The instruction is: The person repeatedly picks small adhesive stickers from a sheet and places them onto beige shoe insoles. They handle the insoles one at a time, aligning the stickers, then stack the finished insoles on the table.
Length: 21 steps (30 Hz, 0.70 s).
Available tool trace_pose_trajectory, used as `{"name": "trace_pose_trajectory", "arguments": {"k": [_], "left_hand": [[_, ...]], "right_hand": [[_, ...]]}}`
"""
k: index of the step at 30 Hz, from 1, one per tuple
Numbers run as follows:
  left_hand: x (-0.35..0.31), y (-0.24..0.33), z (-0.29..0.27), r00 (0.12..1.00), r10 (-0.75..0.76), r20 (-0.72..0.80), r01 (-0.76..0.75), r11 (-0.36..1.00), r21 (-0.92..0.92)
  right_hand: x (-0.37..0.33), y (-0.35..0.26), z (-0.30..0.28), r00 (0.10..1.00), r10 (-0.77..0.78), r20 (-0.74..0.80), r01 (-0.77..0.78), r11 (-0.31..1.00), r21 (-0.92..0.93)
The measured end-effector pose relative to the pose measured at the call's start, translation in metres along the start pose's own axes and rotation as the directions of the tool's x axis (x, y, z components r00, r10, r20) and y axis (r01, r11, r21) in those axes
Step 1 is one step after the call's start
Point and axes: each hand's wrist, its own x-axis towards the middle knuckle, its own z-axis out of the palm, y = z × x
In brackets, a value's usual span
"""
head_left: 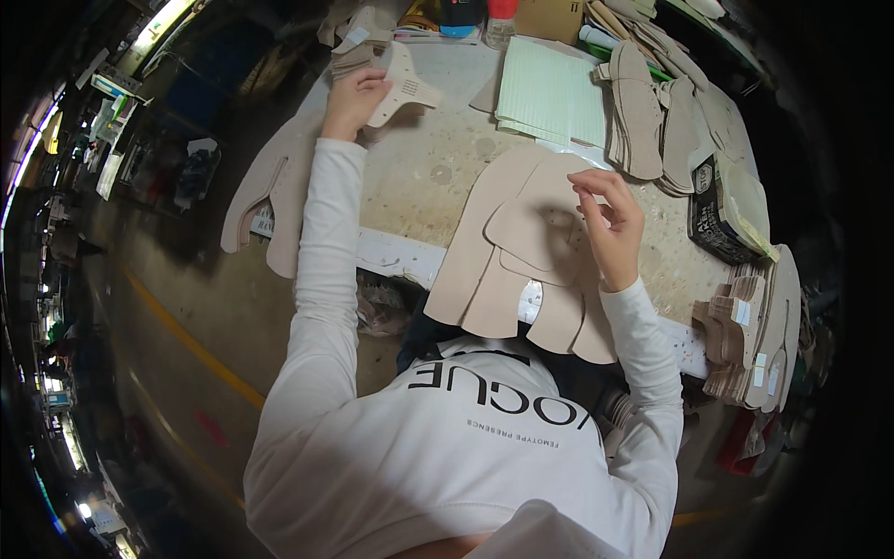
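At the far left of the table, my left hand [352, 104] is closed on a pale, flat cut piece [406, 86] with flared ends and small rows of holes. A stack of similar pieces [352, 58] lies just beyond that hand. My right hand [610, 224] hovers over large beige cut pieces [475, 265] with rounded ends, its fingers loosely bent and thumb tip slightly apart; nothing shows between them. These large pieces overlap one another and hang over the near table edge toward my lap. A smaller rounded piece [526, 228] rests on top of them.
The worn table [419, 158] carries pale green lined sheets [549, 93] at the back. Bundled beige pieces [635, 112] and a black box [722, 210] stand right. More stacks [745, 335] sit at the right edge. Large curved pieces [279, 186] overhang the left edge. A red-capped bottle [501, 23] stands behind.
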Motion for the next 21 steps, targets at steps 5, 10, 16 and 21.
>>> {"name": "trace_pose_trajectory", "arguments": {"k": [5,10,16,21], "left_hand": [[0.041,-0.037,-0.007,0.989,-0.080,-0.128,0.123,0.917,0.379],[0.021,-0.037,0.006,0.978,0.085,-0.189,0.061,0.753,0.655],[0.002,-0.017,0.001,0.993,0.119,-0.002,-0.074,0.629,0.774],[0.009,-0.015,0.013,0.895,0.421,0.146,-0.371,0.521,0.769]], "right_hand": [[-0.007,0.010,-0.011,1.000,-0.003,0.004,0.003,0.997,-0.077],[-0.011,0.014,-0.018,1.000,-0.020,-0.016,0.018,0.990,-0.142],[-0.010,0.014,-0.019,0.999,-0.037,-0.038,0.031,0.990,-0.135],[-0.009,0.014,-0.018,0.996,-0.079,0.048,0.087,0.978,-0.191]]}}
